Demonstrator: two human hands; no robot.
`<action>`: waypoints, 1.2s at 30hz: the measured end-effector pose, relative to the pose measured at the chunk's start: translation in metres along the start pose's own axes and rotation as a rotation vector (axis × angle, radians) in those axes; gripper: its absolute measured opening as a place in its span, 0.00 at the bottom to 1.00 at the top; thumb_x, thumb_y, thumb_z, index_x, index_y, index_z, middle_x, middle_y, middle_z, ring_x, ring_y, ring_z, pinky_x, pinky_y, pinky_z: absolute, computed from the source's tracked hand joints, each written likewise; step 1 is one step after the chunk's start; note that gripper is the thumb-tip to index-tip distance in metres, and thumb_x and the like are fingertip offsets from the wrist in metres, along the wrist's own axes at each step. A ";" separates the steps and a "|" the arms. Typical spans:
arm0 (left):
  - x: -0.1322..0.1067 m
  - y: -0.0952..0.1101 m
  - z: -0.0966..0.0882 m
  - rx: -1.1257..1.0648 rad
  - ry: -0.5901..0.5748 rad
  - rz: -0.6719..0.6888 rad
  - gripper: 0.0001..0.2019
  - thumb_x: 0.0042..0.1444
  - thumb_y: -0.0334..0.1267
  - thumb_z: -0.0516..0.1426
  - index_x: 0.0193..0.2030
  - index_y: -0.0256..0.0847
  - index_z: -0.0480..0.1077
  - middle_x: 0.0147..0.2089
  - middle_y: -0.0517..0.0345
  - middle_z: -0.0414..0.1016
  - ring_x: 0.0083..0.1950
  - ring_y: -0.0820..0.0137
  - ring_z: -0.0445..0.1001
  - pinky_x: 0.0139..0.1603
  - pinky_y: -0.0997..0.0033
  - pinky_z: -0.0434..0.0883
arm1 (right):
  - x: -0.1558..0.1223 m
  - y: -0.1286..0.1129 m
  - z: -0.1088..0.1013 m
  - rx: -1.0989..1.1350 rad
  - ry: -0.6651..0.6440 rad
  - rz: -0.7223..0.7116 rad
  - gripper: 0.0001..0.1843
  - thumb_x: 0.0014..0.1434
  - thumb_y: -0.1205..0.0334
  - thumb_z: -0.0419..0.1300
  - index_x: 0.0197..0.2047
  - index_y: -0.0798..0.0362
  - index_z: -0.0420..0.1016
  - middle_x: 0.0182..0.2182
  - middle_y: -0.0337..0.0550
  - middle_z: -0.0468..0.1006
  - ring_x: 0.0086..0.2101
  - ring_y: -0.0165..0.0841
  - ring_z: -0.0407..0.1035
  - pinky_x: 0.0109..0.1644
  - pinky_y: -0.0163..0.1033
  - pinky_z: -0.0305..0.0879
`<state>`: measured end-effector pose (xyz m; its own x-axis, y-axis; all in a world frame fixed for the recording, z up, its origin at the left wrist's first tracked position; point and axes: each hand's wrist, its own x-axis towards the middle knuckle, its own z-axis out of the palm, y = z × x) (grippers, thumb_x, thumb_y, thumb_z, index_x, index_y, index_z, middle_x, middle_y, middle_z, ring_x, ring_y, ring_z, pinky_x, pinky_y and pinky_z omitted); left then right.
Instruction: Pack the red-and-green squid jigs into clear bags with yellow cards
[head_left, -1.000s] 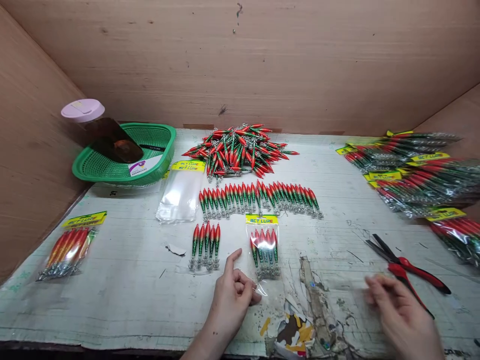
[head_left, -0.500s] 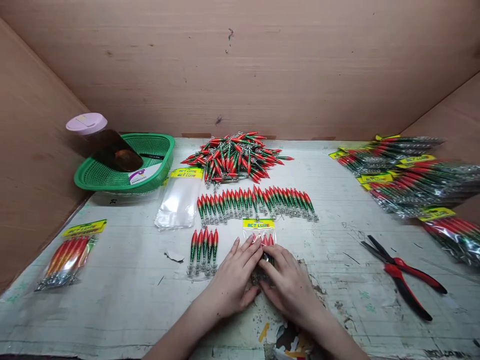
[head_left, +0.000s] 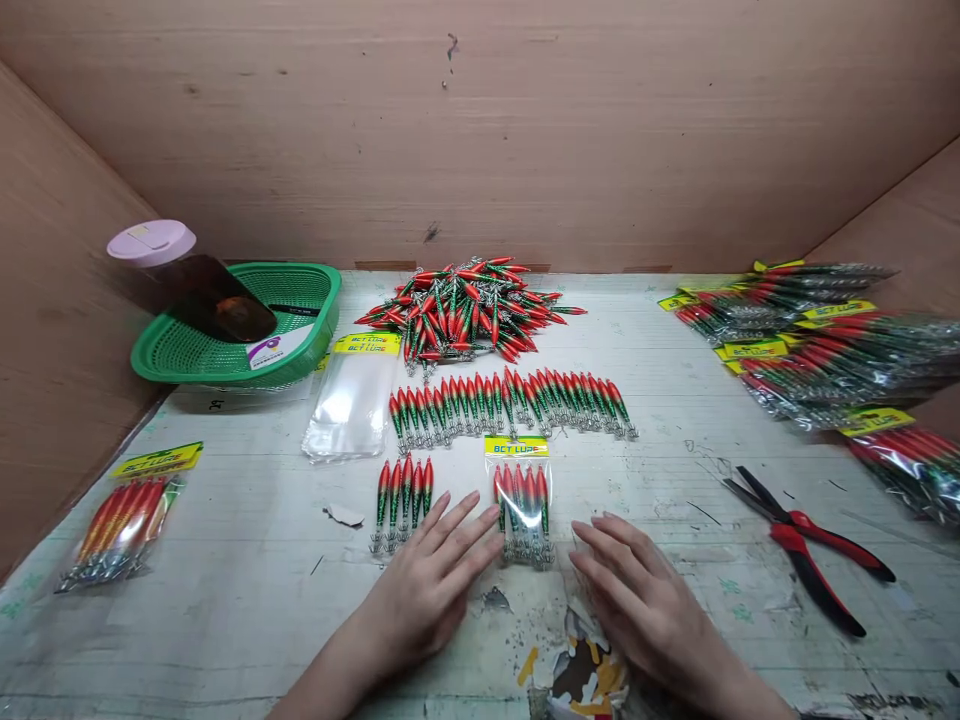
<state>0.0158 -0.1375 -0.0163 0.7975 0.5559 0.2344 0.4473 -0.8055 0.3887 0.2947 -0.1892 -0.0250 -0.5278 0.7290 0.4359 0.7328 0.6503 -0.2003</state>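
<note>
A clear packet of red-and-green fishing lures (head_left: 523,505) with a yellow header lies flat between my hands. My left hand (head_left: 435,570) is open beside its left edge, fingers stretched out, holding nothing. On the other side my right hand (head_left: 637,590) is also open and apart from the packet. Just beyond my left fingertips, a small group of loose lures (head_left: 403,500) lies side by side, hooks toward me. Behind these runs a long row of loose lures (head_left: 495,402). Empty header bags (head_left: 351,400) are stacked left of that row.
A heap of lures (head_left: 469,315) is at the back. Left stand a green basket (head_left: 330,325) with a lidded bottle (head_left: 214,295) leaning in it, and a packet of orange-red lures (head_left: 124,520). Right are red-handled pliers (head_left: 795,530) and several filled packets (head_left: 825,365).
Both my hands have lifted off the filled packet and moved apart, left hand to the left, right hand to the right. The packet now shows whole.
</note>
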 end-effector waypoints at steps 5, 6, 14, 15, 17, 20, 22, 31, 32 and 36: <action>0.002 0.001 0.006 -0.172 0.034 0.132 0.21 0.61 0.26 0.51 0.57 0.48 0.67 0.54 0.52 0.77 0.58 0.65 0.72 0.62 0.59 0.67 | 0.004 -0.007 -0.003 -0.018 -0.018 -0.274 0.17 0.65 0.73 0.46 0.46 0.61 0.75 0.43 0.51 0.81 0.47 0.39 0.72 0.50 0.46 0.73; 0.004 0.002 0.009 -0.177 0.036 0.154 0.19 0.61 0.25 0.51 0.54 0.47 0.70 0.51 0.52 0.79 0.55 0.65 0.75 0.59 0.61 0.70 | 0.008 -0.010 -0.002 0.011 -0.022 -0.291 0.17 0.65 0.74 0.45 0.45 0.62 0.75 0.41 0.51 0.81 0.45 0.38 0.73 0.48 0.44 0.73; 0.016 0.008 0.006 -0.155 0.055 -0.004 0.30 0.49 0.31 0.54 0.63 0.37 0.59 0.64 0.42 0.65 0.68 0.54 0.57 0.66 0.44 0.57 | 0.016 -0.014 0.005 0.349 0.087 0.093 0.15 0.57 0.74 0.53 0.48 0.57 0.68 0.40 0.53 0.73 0.41 0.38 0.69 0.41 0.44 0.71; 0.022 0.008 0.007 -0.139 -0.009 -0.016 0.34 0.48 0.31 0.54 0.66 0.37 0.55 0.68 0.43 0.59 0.70 0.54 0.51 0.68 0.43 0.52 | 0.019 -0.015 0.007 0.338 0.073 0.140 0.15 0.57 0.73 0.53 0.48 0.56 0.67 0.40 0.53 0.72 0.41 0.38 0.68 0.41 0.45 0.71; 0.035 0.007 0.012 -0.097 -0.117 -0.033 0.38 0.48 0.31 0.54 0.69 0.37 0.49 0.71 0.45 0.52 0.72 0.54 0.45 0.69 0.43 0.48 | 0.025 -0.017 0.012 0.261 0.041 0.176 0.14 0.57 0.71 0.55 0.48 0.55 0.68 0.42 0.53 0.71 0.42 0.39 0.66 0.42 0.46 0.70; 0.047 0.004 0.023 -0.047 -0.166 -0.038 0.35 0.52 0.34 0.55 0.68 0.34 0.51 0.71 0.43 0.53 0.73 0.54 0.44 0.69 0.44 0.49 | 0.035 -0.020 0.021 0.147 0.035 0.171 0.11 0.57 0.72 0.54 0.44 0.54 0.69 0.41 0.51 0.72 0.41 0.39 0.66 0.40 0.44 0.68; 0.050 0.001 0.029 -0.019 -0.154 -0.030 0.31 0.56 0.35 0.53 0.67 0.35 0.54 0.69 0.43 0.56 0.72 0.55 0.46 0.69 0.44 0.50 | 0.039 -0.020 0.025 0.109 0.055 0.166 0.10 0.56 0.73 0.54 0.40 0.54 0.69 0.39 0.50 0.72 0.39 0.39 0.65 0.38 0.43 0.67; 0.047 -0.003 0.030 0.003 -0.106 0.007 0.30 0.55 0.31 0.52 0.66 0.37 0.56 0.69 0.45 0.57 0.71 0.56 0.50 0.69 0.43 0.49 | 0.033 -0.014 0.030 0.135 0.052 0.160 0.09 0.56 0.74 0.52 0.39 0.54 0.68 0.37 0.48 0.71 0.38 0.37 0.63 0.38 0.42 0.64; 0.048 -0.002 0.030 0.009 -0.105 0.003 0.29 0.55 0.31 0.52 0.66 0.37 0.56 0.69 0.45 0.57 0.71 0.55 0.50 0.69 0.42 0.49 | 0.033 -0.014 0.030 0.142 0.050 0.163 0.09 0.56 0.74 0.52 0.39 0.54 0.68 0.37 0.48 0.71 0.38 0.37 0.62 0.38 0.42 0.64; 0.050 0.003 0.031 -0.009 -0.087 -0.048 0.30 0.52 0.31 0.52 0.65 0.36 0.58 0.68 0.44 0.60 0.70 0.52 0.52 0.68 0.38 0.48 | 0.035 -0.015 0.029 0.150 0.064 0.164 0.09 0.55 0.75 0.53 0.37 0.54 0.67 0.37 0.48 0.71 0.37 0.38 0.62 0.38 0.42 0.64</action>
<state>0.0694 -0.1182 -0.0310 0.8077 0.5734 0.1368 0.4824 -0.7763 0.4058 0.2524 -0.1673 -0.0325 -0.3751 0.8159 0.4400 0.7318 0.5520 -0.3997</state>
